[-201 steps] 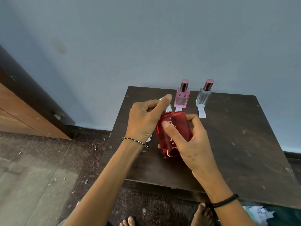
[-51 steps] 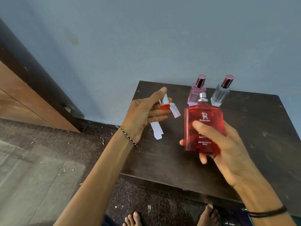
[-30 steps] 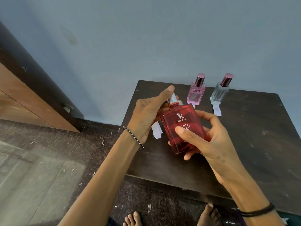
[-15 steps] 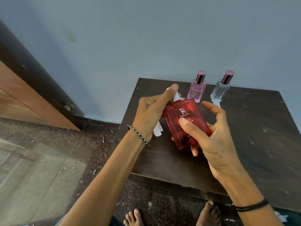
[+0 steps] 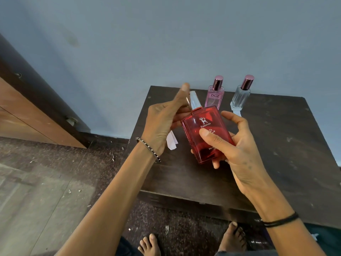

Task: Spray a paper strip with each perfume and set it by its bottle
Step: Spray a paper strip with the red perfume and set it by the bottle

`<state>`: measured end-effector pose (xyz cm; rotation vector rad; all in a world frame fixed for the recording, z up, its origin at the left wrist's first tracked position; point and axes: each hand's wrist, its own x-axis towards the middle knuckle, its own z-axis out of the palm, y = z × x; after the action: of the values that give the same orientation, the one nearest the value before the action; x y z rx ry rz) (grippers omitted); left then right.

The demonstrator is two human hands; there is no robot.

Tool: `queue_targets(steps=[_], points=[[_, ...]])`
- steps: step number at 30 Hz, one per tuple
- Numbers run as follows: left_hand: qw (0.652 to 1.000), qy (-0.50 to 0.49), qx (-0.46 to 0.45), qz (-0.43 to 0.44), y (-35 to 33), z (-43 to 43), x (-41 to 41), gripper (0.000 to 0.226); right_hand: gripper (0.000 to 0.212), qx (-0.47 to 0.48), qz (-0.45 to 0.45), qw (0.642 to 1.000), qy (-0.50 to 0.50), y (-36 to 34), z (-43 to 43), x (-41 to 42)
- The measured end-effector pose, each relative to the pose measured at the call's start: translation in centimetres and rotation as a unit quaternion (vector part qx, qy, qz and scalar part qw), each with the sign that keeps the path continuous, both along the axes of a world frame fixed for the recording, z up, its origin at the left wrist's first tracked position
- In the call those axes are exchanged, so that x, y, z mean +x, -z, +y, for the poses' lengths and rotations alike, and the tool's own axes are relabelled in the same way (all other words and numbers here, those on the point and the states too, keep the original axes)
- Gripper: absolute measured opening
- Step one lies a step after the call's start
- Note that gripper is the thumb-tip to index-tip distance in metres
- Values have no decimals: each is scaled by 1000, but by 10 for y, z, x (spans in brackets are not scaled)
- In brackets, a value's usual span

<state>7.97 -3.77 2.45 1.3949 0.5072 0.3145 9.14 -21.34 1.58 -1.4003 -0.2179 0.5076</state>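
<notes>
A dark table (image 5: 276,154) stands against the blue wall, its right half bare. Above its left part, the right hand (image 5: 238,146) grips the red bottle (image 5: 204,133), marked "Ramsons", tilted. The left hand (image 5: 164,122) pinches its silver cap (image 5: 194,99). At the back edge stand the pink bottle (image 5: 214,97), marked "DGZ", and the clear bottle (image 5: 239,97). A paper strip (image 5: 172,142) shows beneath the left hand.

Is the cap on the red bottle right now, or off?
On, or nearly: the clear cap sits over the neck of the red bottle, left hand at it. Whether it is pressed fully home, I cannot tell.
</notes>
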Motion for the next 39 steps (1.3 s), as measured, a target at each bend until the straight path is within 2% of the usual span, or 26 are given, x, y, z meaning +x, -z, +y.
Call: queue_targets(steps=[3,6,11,14,23,27,29,36,39], points=[[1000,-7,-14,-20,2,4,-3,35,71,4,-9,1000,2,-1,-10,-1],[999,16,-3,-33,7,1,-4,19,56,-7,-30,999,9,-1,-21,-1],[995,80,47,-19,12,-21,-5,15,31,-16,-57,997,49,0,-45,1],[990,114,87,-18,12,-37,-7,24,32,-10,-69,993,92,-2,-62,3],[981,177,69,37,8,-86,3,71,37,12,-82,981,178,-4,-99,12],[976,198,69,50,6,-103,16,80,37,12,-92,975,202,1,-106,18],[973,208,80,60,6,-110,23,78,37,15,-94,971,219,3,-110,21],[954,250,141,83,7,-129,55,47,43,36,-92,953,288,7,-123,35],[942,257,199,88,9,-140,73,42,34,43,-93,947,305,10,-128,38]])
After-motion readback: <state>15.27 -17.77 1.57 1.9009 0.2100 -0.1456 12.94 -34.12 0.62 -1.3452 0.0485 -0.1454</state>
